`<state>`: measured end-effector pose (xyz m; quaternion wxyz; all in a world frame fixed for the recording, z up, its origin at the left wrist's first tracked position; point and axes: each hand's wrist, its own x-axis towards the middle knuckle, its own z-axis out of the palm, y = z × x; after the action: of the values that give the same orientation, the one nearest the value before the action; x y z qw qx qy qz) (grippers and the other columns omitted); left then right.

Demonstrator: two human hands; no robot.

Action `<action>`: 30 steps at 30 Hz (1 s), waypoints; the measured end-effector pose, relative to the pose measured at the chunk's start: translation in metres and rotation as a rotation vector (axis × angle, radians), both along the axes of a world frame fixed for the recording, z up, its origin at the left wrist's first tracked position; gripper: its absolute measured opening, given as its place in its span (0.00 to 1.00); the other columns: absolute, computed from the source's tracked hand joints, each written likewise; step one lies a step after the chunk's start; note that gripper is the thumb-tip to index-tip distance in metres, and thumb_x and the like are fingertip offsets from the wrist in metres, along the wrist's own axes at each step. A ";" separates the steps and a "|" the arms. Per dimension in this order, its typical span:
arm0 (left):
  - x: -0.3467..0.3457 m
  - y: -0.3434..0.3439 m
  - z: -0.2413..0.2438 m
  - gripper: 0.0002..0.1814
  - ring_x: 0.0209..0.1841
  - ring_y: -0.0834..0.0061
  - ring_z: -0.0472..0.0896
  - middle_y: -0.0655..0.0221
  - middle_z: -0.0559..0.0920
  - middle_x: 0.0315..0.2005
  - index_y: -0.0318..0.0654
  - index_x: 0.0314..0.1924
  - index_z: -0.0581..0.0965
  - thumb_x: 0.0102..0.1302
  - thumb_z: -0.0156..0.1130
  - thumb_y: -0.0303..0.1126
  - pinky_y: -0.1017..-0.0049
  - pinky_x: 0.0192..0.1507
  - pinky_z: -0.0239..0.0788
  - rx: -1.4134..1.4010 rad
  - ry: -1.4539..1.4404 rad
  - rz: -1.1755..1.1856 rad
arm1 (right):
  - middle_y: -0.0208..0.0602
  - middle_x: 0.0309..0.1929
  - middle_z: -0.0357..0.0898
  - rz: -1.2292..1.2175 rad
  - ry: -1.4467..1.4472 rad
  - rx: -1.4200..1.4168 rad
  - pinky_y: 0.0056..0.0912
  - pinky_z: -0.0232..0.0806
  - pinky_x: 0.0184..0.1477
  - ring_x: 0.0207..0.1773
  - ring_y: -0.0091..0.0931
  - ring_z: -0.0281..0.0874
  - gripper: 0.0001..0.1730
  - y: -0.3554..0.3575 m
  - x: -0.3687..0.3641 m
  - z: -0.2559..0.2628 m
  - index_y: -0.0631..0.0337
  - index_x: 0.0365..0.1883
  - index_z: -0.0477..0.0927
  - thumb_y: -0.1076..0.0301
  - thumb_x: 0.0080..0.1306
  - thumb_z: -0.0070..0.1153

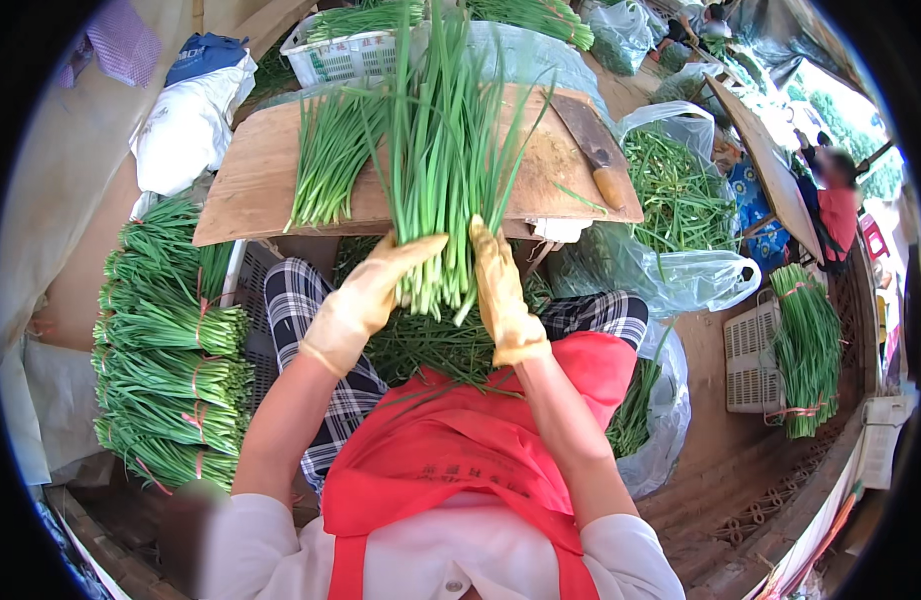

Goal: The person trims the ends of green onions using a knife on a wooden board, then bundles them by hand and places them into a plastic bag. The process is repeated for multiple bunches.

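In yellowish rubber gloves, my left hand [370, 296] and my right hand [505, 300] hold a loose bunch of green garlic chives [438, 172] from both sides, near its pale cut ends. The bunch stands over the front edge of a wooden board [243, 172], its leaves pointing away from me. A smaller pile of chives [333, 161] lies on the board to the left. At the board's right lies a broad-bladed knife [592, 142] with a wooden handle. Loose leaves [438, 349] lie in my lap, above the red apron [460, 450].
Tied chive bundles [175, 337] are stacked at the left. A plastic bag of loose leaves [678, 187] stands at the right, near a white crate [753, 352] and a tied bundle [805, 349]. Another crate [348, 56] stands behind the board. A person in red [835, 210] is far right.
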<state>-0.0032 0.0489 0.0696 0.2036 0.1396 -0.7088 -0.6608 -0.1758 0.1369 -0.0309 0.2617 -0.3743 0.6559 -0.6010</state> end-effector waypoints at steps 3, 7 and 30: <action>0.014 0.017 -0.008 0.21 0.53 0.74 0.82 0.66 0.82 0.52 0.37 0.60 0.76 0.73 0.59 0.39 0.67 0.52 0.77 0.816 -0.230 0.164 | 0.41 0.58 0.78 0.155 -0.662 0.297 0.36 0.70 0.56 0.55 0.32 0.77 0.28 0.033 0.018 0.027 0.64 0.64 0.71 0.51 0.77 0.43; 0.025 -0.002 -0.062 0.22 0.48 0.71 0.84 0.65 0.84 0.50 0.38 0.59 0.76 0.72 0.61 0.43 0.65 0.49 0.80 0.995 -0.033 0.044 | 0.37 0.58 0.77 0.411 -0.983 -0.093 0.33 0.70 0.60 0.57 0.28 0.77 0.24 0.047 0.015 0.019 0.64 0.64 0.69 0.58 0.76 0.50; -0.034 -0.113 0.099 0.30 0.46 0.72 0.83 0.63 0.84 0.47 0.35 0.60 0.71 0.60 0.74 0.32 0.69 0.54 0.75 0.092 0.177 0.105 | 0.32 0.43 0.86 0.452 0.014 -0.421 0.31 0.76 0.52 0.46 0.23 0.83 0.22 -0.137 -0.066 0.176 0.60 0.49 0.83 0.59 0.59 0.73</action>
<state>-0.0368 -0.0637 0.1682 0.2930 0.1269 -0.6488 -0.6907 -0.2417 -0.0005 0.1451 0.3011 -0.5606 0.4190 -0.6477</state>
